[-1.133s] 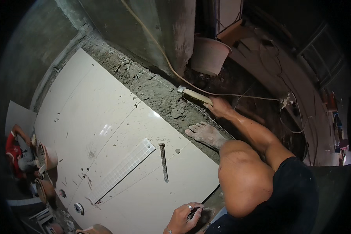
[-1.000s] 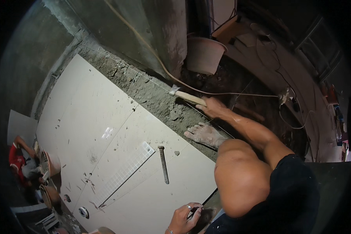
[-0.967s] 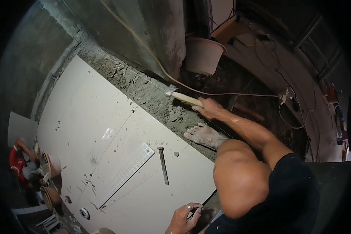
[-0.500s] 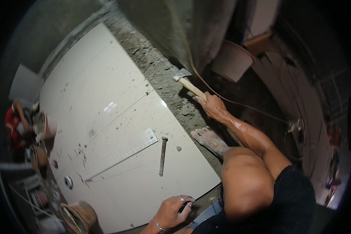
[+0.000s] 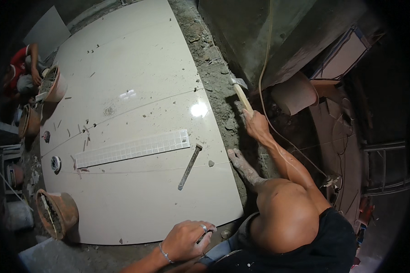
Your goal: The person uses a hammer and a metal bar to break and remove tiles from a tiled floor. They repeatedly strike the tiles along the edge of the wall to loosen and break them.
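My right hand (image 5: 258,126) grips the pale wooden handle of a hatchet (image 5: 242,96). Its metal head lies over the grey rubble strip (image 5: 221,86) between the tiles and the wall, blurred and partly hard to make out. Down by the near edge of the large cream tiles (image 5: 146,200), my left hand (image 5: 187,240) is curled with thumb and fingers close together; whatever they pinch is hidden. Between my hands, a rusty metal rod with a wider head (image 5: 190,167) rests on the tile. Beside it lies a long white gridded strip (image 5: 134,148).
Mortar buckets (image 5: 59,214) stand along the left side, where another person (image 5: 25,68) in red crouches. A round metal drain piece (image 5: 55,164) sits on the tile. A cable (image 5: 262,82) hangs by the wall near a pale tub (image 5: 296,93). My bare foot (image 5: 243,166) is beside the tile edge.
The whole view has shifted and turned, showing more of the left side. The hatchet's head is now closer to the wall foot. My left hand stays curled near the tile edge.
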The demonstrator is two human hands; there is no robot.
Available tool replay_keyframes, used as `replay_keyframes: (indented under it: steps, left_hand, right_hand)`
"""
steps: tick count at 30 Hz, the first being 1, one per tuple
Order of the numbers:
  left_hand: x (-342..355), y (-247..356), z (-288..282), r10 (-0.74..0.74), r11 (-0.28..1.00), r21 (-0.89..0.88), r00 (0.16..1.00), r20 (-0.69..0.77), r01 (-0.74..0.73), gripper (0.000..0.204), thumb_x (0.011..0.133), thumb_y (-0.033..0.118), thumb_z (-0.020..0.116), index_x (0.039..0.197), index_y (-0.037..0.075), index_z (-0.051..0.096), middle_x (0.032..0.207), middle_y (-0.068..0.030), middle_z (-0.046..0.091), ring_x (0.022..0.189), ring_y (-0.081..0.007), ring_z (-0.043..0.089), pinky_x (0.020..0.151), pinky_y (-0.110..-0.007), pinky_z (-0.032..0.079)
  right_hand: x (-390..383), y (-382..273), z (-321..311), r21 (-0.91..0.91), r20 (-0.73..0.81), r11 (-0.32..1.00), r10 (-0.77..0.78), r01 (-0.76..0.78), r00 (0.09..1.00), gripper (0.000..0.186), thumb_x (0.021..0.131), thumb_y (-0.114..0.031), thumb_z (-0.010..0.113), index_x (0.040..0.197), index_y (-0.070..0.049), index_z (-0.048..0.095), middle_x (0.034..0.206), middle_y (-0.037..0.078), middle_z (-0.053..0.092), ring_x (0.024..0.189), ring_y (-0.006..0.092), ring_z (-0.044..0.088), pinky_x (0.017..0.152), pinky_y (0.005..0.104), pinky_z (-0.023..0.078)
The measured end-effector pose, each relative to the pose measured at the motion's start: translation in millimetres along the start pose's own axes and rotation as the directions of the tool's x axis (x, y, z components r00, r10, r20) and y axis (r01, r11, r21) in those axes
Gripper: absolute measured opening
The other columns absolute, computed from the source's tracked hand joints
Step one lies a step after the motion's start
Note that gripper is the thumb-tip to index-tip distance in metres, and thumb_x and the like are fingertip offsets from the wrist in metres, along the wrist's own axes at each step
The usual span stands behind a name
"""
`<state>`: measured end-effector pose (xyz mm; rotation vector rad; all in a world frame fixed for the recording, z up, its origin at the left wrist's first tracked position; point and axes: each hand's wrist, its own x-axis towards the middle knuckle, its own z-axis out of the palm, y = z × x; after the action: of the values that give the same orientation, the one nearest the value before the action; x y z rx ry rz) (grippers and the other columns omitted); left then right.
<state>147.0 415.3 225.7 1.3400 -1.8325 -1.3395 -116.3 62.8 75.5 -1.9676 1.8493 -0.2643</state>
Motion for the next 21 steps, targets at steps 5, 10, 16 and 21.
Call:
replay_keyframes:
  steps: [5,10,16,21]
  left_hand:
    - [4.0,-6.9,2.4,0.071,0.997,-0.033,0.997,0.004,-0.071,0.018,0.089,0.009,0.074,0.107,0.006,0.073,0.098,-0.0109,0.078,0.086,-0.0327,0.075,0.081,-0.042,0.059]
    - [0.4,-6.2,1.9,0.064,0.998,-0.009,0.998,-0.025,-0.065,0.019,0.088,0.008,0.074,0.106,0.006,0.073,0.1,-0.0106,0.078,0.087,-0.031,0.075,0.082,-0.041,0.059]
    - [1.1,-10.2,16.3,0.136,0.991,-0.013,0.991,-0.008,-0.136,0.018,0.092,0.011,0.068,0.107,0.002,0.071,0.094,-0.0112,0.075,0.083,-0.03,0.073,0.076,-0.042,0.058]
    - [4.0,-12.3,19.3,0.153,0.988,-0.004,0.988,0.014,-0.153,0.018,0.092,0.012,0.068,0.106,0.003,0.072,0.095,-0.0101,0.075,0.084,-0.0292,0.074,0.077,-0.042,0.058]
  right_hand:
    - [-30.8,-48.8,7.0,-0.044,0.202,0.966,-0.241,0.255,0.949,0.064,0.109,-0.056,0.054,0.11,0.007,0.066,0.084,0.032,0.071,0.084,0.0534,0.071,0.074,0.0599,0.053]
    - [-5.6,-13.5,-6.3,-0.084,0.002,0.996,0.012,-0.012,1.0,0.064,0.109,-0.057,0.054,0.109,0.006,0.065,0.089,0.034,0.072,0.087,0.0547,0.071,0.074,0.0606,0.055]
    - [-28.6,-30.3,25.7,-0.024,0.008,0.997,-0.072,0.072,0.997,0.058,0.108,-0.053,0.057,0.109,0.004,0.066,0.082,0.034,0.07,0.084,0.0549,0.071,0.073,0.0611,0.053]
    - [-26.2,-21.2,28.2,-0.196,0.067,0.973,-0.114,0.125,0.991,0.062,0.106,-0.059,0.057,0.112,0.001,0.064,0.083,0.029,0.073,0.079,0.0502,0.074,0.07,0.0601,0.057]
